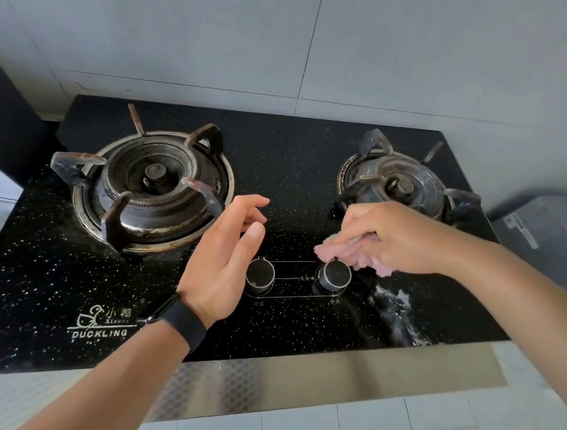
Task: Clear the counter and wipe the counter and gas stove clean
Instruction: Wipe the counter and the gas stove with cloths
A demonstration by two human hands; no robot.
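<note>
Centre-right, the right grip [395, 240] pinches a pink cloth [346, 252] beside the right knob [334, 276]; the left grip [227, 261] hovers loosely spread. Wiping could twist that knob, releasing gas.

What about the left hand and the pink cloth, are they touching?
Apart. The head view shows bare black stove top between the left hand and the pink cloth, which the right hand grips.

A home kitchen

Two-burner black gas stove [205, 309] with control knobs [260, 276] fills mid-frame; grey tiled wall [284, 44] above; pale bench [429, 419] at lower right
</note>
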